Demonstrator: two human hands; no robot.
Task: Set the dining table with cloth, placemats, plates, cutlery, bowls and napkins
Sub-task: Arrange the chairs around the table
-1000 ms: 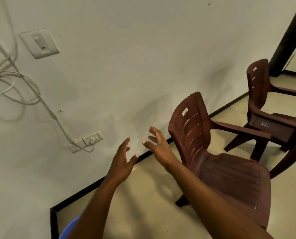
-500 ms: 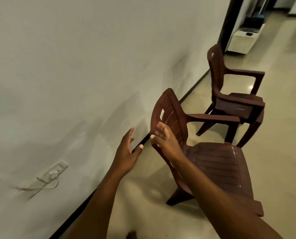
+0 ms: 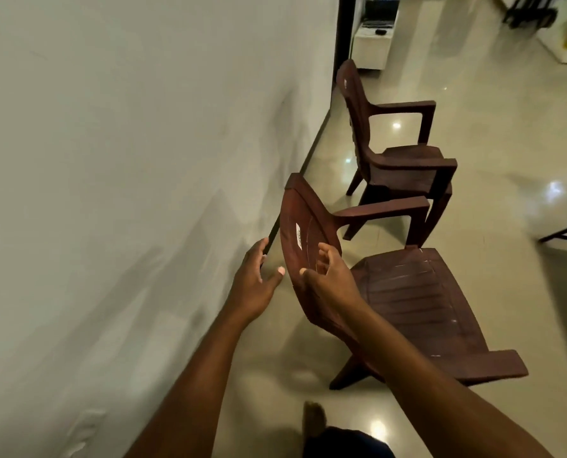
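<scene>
A brown plastic armchair stands close to the wall, its backrest toward me. My left hand is stretched out with fingers straight, just left of the backrest and apart from it. My right hand hovers in front of the backrest with fingers loosely spread; I cannot tell whether it touches the plastic. Neither hand holds anything. No cloth, placemats, plates, cutlery, bowls or napkins are in view.
A second brown armchair stands farther along the pale wall. A white cabinet sits beyond a dark door frame. A dark table leg shows at the right edge. My foot is on the glossy tiled floor.
My view has swung right along the wall, away from the switch and socket. Both hands have come closer to the near chair's backrest, the right hand now in front of it.
</scene>
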